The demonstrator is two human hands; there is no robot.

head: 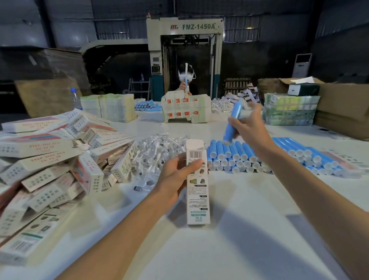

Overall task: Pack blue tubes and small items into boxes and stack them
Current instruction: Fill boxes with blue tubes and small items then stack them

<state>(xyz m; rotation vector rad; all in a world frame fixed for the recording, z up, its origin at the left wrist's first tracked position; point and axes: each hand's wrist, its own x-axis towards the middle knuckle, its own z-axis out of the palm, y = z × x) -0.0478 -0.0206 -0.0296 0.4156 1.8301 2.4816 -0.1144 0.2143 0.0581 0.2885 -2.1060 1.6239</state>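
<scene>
My left hand (177,173) grips a tall white carton (197,195) upright at the table's centre, its top flap open. My right hand (249,125) holds a blue tube (232,123) tilted in the air, just above a stacked row of blue tubes (267,153) lying on the table. A heap of small items in clear plastic wrappers (158,150) lies behind the carton. Packed white boxes (49,162) are piled up on the left.
Across the white table (208,247) a person in a mask works behind standing flat cartons (185,109). Flat box stacks (109,108), a water bottle (76,99) and more blue tubes (147,105) are at the back. A brown cardboard box (349,110) stands far right.
</scene>
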